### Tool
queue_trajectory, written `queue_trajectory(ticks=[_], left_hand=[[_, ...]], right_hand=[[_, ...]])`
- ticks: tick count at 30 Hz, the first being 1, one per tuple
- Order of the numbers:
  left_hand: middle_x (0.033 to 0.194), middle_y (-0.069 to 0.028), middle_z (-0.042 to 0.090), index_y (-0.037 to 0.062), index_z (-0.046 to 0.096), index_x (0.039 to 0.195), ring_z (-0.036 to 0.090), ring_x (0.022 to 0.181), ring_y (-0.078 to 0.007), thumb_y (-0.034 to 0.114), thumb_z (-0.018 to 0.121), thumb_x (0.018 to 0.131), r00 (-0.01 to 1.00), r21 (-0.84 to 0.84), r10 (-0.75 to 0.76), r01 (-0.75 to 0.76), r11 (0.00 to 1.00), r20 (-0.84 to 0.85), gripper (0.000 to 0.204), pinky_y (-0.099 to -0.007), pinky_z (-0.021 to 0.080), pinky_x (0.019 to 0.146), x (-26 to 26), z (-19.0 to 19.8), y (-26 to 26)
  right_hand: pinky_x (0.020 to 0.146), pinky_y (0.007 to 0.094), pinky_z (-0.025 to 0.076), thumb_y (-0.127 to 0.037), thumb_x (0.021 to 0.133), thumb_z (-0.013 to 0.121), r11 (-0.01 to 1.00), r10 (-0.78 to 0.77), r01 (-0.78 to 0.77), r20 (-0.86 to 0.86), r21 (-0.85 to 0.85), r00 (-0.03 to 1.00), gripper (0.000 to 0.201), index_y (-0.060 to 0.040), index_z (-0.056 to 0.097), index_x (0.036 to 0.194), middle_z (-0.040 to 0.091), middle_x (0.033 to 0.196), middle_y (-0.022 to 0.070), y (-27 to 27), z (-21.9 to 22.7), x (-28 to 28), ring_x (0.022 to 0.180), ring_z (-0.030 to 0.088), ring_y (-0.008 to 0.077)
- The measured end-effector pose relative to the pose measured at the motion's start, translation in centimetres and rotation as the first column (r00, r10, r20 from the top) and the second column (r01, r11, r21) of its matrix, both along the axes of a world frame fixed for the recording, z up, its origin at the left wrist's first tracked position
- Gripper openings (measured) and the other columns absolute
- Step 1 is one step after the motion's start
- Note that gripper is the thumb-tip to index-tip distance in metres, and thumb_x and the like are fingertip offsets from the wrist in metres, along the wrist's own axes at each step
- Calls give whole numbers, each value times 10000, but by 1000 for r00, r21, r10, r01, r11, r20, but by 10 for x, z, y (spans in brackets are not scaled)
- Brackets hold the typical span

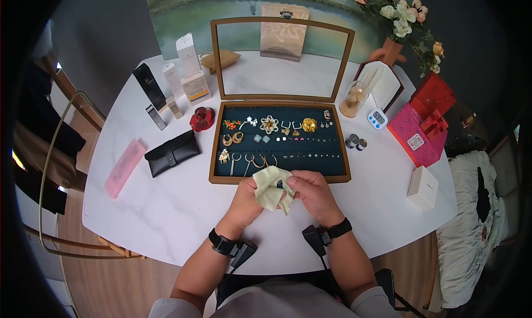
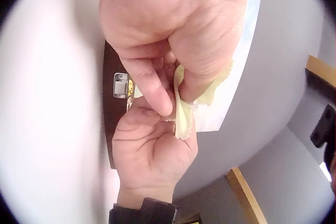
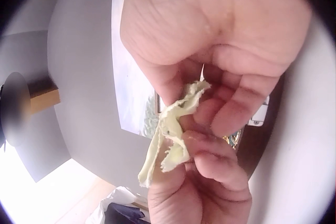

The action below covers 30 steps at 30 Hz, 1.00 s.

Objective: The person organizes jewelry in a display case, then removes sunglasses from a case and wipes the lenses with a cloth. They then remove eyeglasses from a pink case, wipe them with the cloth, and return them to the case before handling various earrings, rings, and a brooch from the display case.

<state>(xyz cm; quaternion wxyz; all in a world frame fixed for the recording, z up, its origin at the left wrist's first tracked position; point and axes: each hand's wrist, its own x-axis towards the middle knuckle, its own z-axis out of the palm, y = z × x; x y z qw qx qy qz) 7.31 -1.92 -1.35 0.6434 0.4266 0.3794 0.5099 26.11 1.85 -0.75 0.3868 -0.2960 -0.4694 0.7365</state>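
White marbled table [image 1: 183,224] bears an open jewellery case [image 1: 224,180] at twelve o'clock from the hands and a black pouch [image 1: 173,153] near ten. Left hand [image 1: 246,199] and right hand [image 1: 315,191], close together, both pinch a pale cloth [image 1: 267,195] at the case's six o'clock edge. Wrist views reveal a metal latch [image 2: 121,85] there, hidden from the head view, which better shows something dark [image 1: 280,185] in the cloth.

Yellowish zigzag-edged cloth [image 1: 268,191] bunches between left hand [image 1: 244,204] and right hand [image 1: 315,192].

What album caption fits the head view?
Left hand and right hand hold a pale cloth near an open jewelry box.
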Motion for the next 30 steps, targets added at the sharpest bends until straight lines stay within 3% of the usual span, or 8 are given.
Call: queue_trajectory(ticks=[5, 7, 11, 17, 19, 23, 25, 30], left_hand=[[1030, -10, 720, 37, 683, 1158, 652, 898, -75, 41, 737, 861, 994, 88, 26, -17, 996, -102, 302, -240, 533, 784, 0, -1, -1], [1000, -26, 715, 35, 677, 1149, 679, 867, -103, 48, 759, 846, 985, 186, 75, -45, 981, -153, 315, -252, 575, 717, 2, -2, 0], [1003, -26, 719, 33, 680, 1148, 677, 872, -100, 46, 763, 840, 980, 192, 96, -62, 979, -173, 319, -252, 568, 738, 2, -2, -2], [997, -7, 728, 33, 706, 1139, 652, 893, -76, 57, 716, 887, 968, 213, 118, -71, 975, -220, 254, -243, 529, 767, -2, -4, -2], [974, -8, 729, 22, 706, 1136, 655, 861, -71, 51, 693, 906, 969, 204, 119, -74, 976, -215, 232, -237, 528, 753, -1, -2, -2], [962, -20, 729, 11, 697, 1149, 662, 837, -75, 41, 678, 918, 981, 182, 80, -47, 982, -178, 233, -237, 537, 737, 1, 0, -3], [970, -37, 728, 6, 685, 1168, 675, 833, -90, 31, 678, 916, 994, 116, 35, -23, 993, -100, 253, -246, 558, 719, 2, 0, -3], [996, -55, 722, 12, 674, 1182, 691, 842, -119, 27, 693, 901, 999, 14, 5, -6, 1000, 36, 281, -261, 590, 700, 2, 3, -2]], right_hand=[[711, 243, 519, -203, 1008, 570, 1000, 18, -18, -4, 19, 1000, 270, 17, 686, 1114, 685, 904, 28, 2, -6, 1, 799, 637, 83], [721, 249, 524, -209, 1011, 567, 1000, -10, 10, -17, -12, 1000, 277, 16, 685, 1120, 688, 911, 31, 2, -8, 0, 809, 640, 86], [724, 251, 524, -186, 999, 586, 999, -20, 19, -33, -32, 999, 257, 19, 683, 1120, 690, 916, 33, 0, -2, -1, 810, 638, 87], [712, 226, 507, -154, 975, 627, 984, -51, 27, 134, 177, 990, 231, 27, 683, 1108, 693, 922, 16, -1, 2, -5, 798, 619, 60], [703, 213, 496, -165, 980, 624, 966, -95, 47, 178, 255, 979, 215, 19, 687, 1072, 679, 889, -5, -1, -2, -4, 780, 600, 42], [683, 212, 491, -182, 993, 606, 966, -114, 51, 237, 255, 965, 212, 9, 688, 1035, 659, 851, -19, 0, -2, -2, 768, 587, 34], [670, 215, 495, -210, 1010, 582, 985, -130, 111, 145, 131, 981, 237, 2, 687, 1025, 648, 844, -26, -2, -1, -3, 767, 586, 34], [672, 232, 512, -229, 1024, 556, 992, -116, 113, 60, 57, 991, 265, 7, 674, 1039, 653, 882, -2, -1, -6, -2, 775, 603, 56]])
